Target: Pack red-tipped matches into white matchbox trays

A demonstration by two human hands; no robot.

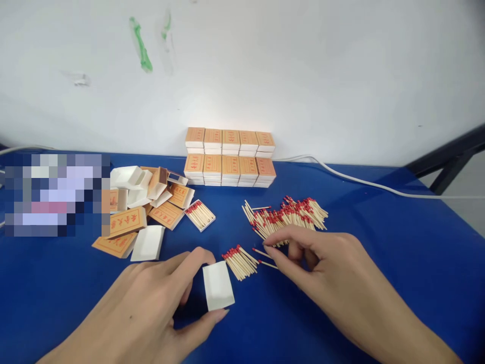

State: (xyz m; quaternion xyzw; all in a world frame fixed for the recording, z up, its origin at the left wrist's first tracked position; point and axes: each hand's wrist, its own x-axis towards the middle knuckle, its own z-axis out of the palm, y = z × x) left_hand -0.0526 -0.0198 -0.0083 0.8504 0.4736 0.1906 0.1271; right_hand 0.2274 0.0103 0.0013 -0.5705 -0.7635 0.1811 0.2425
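Observation:
My left hand pinches a small white matchbox tray between thumb and fingers, low on the blue table. A small bundle of red-tipped matches lies just right of the tray. My right hand rests beside it, its fingers curled over the near edge of a big loose pile of matches; what its fingers grip is hidden.
Orange matchboxes stand stacked in two tiers against the white wall. A heap of empty sleeves and white trays lies at left, with one filled open tray. A white cable runs along the back right.

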